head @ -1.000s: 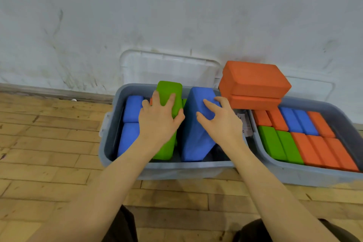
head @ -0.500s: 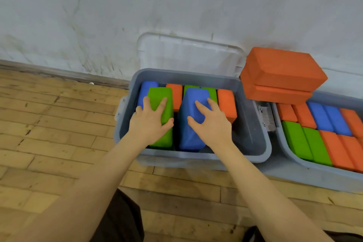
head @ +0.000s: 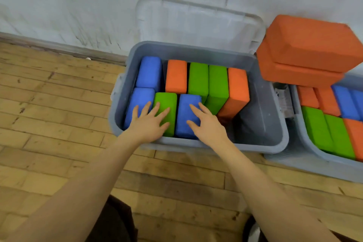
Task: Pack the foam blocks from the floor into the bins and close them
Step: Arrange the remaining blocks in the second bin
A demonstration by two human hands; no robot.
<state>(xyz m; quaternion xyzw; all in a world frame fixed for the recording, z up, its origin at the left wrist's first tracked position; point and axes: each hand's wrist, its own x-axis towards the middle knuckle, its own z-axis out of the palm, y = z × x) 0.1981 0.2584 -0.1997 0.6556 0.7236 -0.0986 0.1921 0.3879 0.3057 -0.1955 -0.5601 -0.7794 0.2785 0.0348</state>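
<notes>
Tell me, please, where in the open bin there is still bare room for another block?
The near right corner of the left bin is bare, bordered by its right wall and the leaning orange block. The left side is crowded, where the left hand and right hand press blocks.

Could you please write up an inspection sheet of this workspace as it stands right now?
Surface: worn wooden plank floor, bare where visible.
Job's things: left grey bin is open, its clear lid leaning on the wall; blue, green and orange blocks stand inside, and its right end is empty. The leaning orange block tilts into that gap. Right grey bin is packed tight. Two orange blocks are stacked between the bins.
Clutter: small pale speck by the baseboard, unclear.
Grippers: left hand is flat on the green block; right hand is flat on the blue block.
Cables: nothing seen.
Surroundings: scuffed white wall.
</notes>
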